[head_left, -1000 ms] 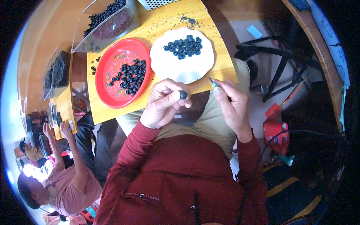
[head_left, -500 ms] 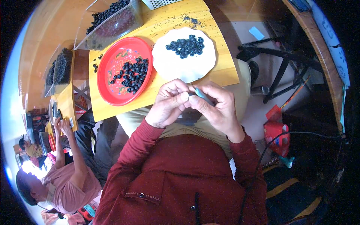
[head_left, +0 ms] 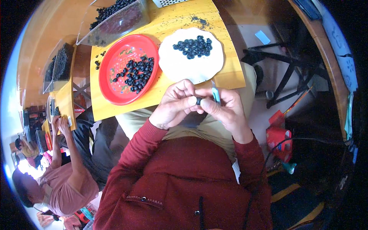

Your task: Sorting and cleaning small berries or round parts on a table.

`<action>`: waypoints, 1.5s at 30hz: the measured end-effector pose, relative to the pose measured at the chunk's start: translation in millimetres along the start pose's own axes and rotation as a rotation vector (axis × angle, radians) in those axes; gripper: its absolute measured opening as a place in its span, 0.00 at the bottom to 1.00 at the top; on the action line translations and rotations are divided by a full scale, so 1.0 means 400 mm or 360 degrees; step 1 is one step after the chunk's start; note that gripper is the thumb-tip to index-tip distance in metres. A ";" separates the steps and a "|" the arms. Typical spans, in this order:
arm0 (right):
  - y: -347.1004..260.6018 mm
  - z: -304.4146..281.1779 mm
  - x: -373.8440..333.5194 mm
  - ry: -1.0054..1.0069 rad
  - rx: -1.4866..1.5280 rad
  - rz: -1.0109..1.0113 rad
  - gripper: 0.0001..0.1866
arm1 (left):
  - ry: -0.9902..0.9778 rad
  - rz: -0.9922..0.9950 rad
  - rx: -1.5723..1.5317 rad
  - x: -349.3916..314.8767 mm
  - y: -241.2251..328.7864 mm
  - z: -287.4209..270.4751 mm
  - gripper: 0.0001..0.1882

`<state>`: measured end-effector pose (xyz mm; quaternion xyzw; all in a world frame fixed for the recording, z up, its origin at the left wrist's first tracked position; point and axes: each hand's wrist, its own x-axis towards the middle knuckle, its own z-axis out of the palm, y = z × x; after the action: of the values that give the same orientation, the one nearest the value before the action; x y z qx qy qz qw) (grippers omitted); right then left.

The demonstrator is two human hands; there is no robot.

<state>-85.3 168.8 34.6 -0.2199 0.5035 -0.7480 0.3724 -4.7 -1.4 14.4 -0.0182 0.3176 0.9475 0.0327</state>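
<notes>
Between my fingertips is a dark round blueberry (head_left: 198,101); I cannot tell if it is real. Thumb and fingers of my left hand (head_left: 177,103) pinch it from one side. My right hand (head_left: 226,107) has its thumb against the other side and keeps a slim light-blue knife (head_left: 216,93) between its fingers, tip upward. Just beyond my hands, a white scalloped plate (head_left: 180,69) bears a cluster of blueberries (head_left: 193,47). Left of it, a red oval tray (head_left: 111,90) holds more blueberries (head_left: 138,74).
A clear bin (head_left: 126,28) of dark berries stands at the table's far left. Dark crumbs (head_left: 200,21) lie on the yellow table (head_left: 230,57), near a white perforated basket (head_left: 168,3). Another person (head_left: 69,180) works at the left. Black metal legs (head_left: 283,80) stand at the right.
The knife has turned from lying slanted across my fingers to pointing upward, away from the berry. The berry now shows more plainly between my fingertips.
</notes>
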 end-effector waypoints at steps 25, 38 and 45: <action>0.062 0.163 0.266 0.0085 -0.1248 -0.0589 0.13 | 0.0530 -0.0065 -0.0032 -0.124 -0.083 -0.104 0.09; -0.011 -0.039 0.229 0.0474 -0.2148 -0.0458 0.15 | 0.0381 -0.0016 0.0494 -0.119 -0.100 -0.107 0.06; 0.001 0.004 0.258 0.0293 -0.2393 -0.0317 0.15 | 0.0323 0.0016 0.0584 -0.115 -0.103 -0.102 0.05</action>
<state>-148.7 87.6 30.2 -0.3953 0.8840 -0.2494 0.0098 44.9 4.3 -40.4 -0.1056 0.4865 0.8673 -0.0014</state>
